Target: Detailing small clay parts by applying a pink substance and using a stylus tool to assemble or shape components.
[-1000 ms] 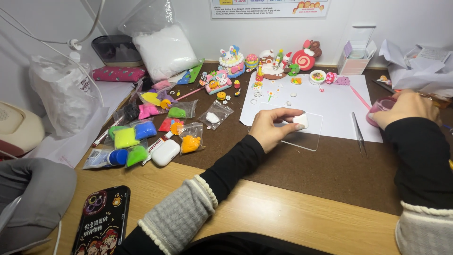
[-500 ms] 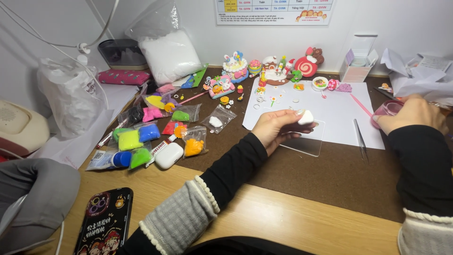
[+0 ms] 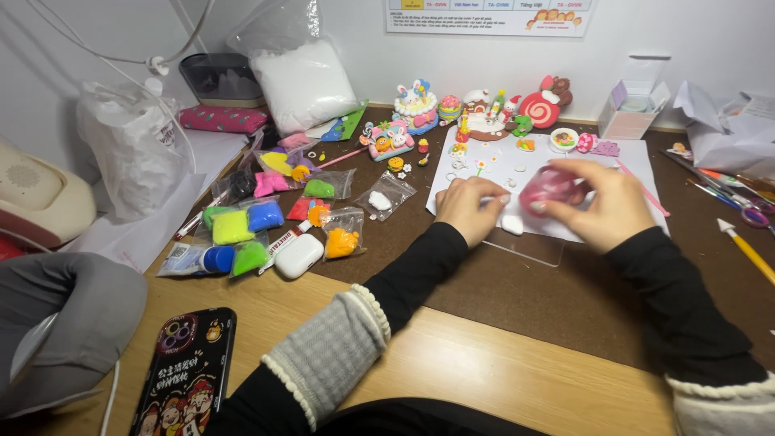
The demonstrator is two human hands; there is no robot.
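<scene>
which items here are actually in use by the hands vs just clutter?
In use:
- right hand holding a bag of pink clay
- left hand beside a white clay lump
- white sheet, clear plate

Lying about:
- bagged coloured clay
- finished clay figures
- phone
- white earbud case
- big bag of white filling

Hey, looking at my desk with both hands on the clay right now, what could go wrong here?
The white clay lump lies under your left hand and might get flattened. The pink translucent ball in your right hand hovers above tiny clay bits on the white paper sheet; dropped, it could scatter them. The sleeves may drag the clear plastic sheet.
</scene>
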